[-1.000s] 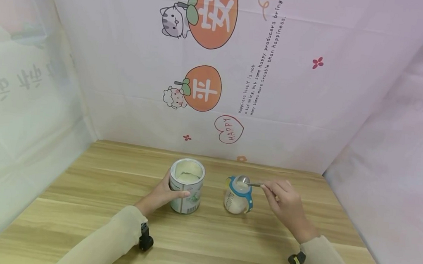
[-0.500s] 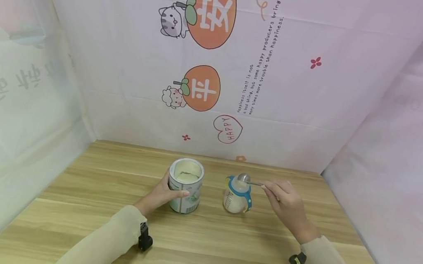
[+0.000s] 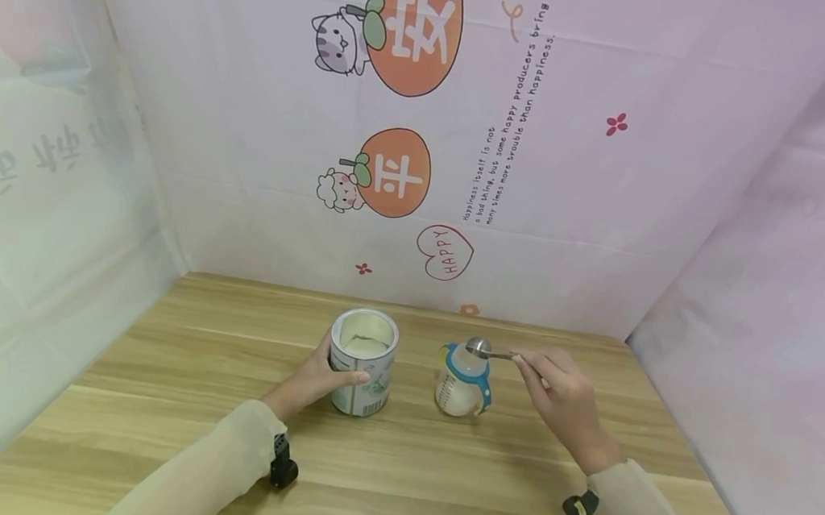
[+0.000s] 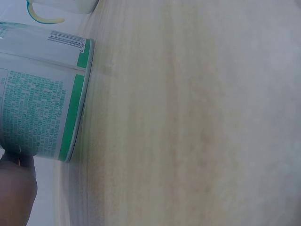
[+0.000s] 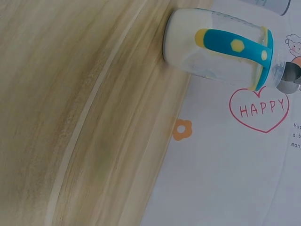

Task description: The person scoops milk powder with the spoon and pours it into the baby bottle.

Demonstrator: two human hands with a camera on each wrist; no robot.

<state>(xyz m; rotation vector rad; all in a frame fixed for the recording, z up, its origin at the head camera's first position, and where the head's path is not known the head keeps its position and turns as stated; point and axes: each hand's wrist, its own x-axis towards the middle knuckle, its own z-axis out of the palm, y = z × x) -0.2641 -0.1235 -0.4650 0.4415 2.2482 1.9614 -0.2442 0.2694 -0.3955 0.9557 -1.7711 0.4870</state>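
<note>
My left hand [image 3: 318,377] grips an open milk powder can [image 3: 362,383] from its left side, thumb across the front; pale powder shows inside. In the left wrist view, the can [image 4: 37,94] shows green print and a barcode. My right hand [image 3: 563,399] pinches the handle of a metal spoon [image 3: 479,346], whose bowl is at the mouth of a clear baby bottle [image 3: 457,392]. The bottle has a blue collar with two handles and whitish contents. In the right wrist view, the bottle [image 5: 225,47] stands upright on the table, the spoon bowl [image 5: 290,75] at its mouth.
The wood-grain table [image 3: 395,482] meets a white printed cloth [image 3: 546,219] at the back. More cloth hangs at the left and right sides. A black wrist camera [image 3: 283,467] sits on the left wrist, another camera [image 3: 579,509] on the right.
The spoon bowl has risen slightly from the bottle's mouth and turned, with the right hand shifting a little. The left hand and can stay in place.
</note>
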